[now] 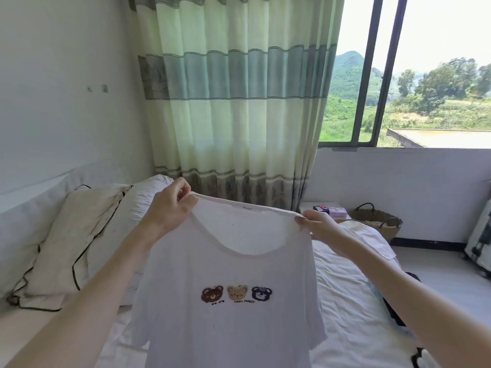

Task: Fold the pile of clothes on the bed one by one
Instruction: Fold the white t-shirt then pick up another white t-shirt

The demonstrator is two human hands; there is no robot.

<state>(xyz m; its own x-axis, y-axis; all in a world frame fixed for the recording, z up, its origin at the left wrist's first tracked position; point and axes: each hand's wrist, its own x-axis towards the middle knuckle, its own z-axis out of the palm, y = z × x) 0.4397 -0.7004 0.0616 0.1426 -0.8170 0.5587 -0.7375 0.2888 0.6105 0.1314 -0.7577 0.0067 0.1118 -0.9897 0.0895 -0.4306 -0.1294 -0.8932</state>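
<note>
A white T-shirt (228, 322) with three bear faces printed on its chest hangs in the air over the bed (350, 301), its front facing me. My left hand (170, 208) pinches the left shoulder at the neckline. My right hand (318, 225) pinches the right shoulder. The shirt is stretched flat between them and its lower part runs out of the frame. Other clothes lie on the bed at the right: a white garment (369, 237) and a dark one (396, 312), partly hidden by my right arm.
A cream pillow with black piping (77, 248) and a white pillow (148, 192) lie at the bed's head on the left. A green striped curtain (236, 102) hangs behind. A woven basket (377, 219), small boxes (334, 211) and a suitcase (478, 243) stand at the right wall.
</note>
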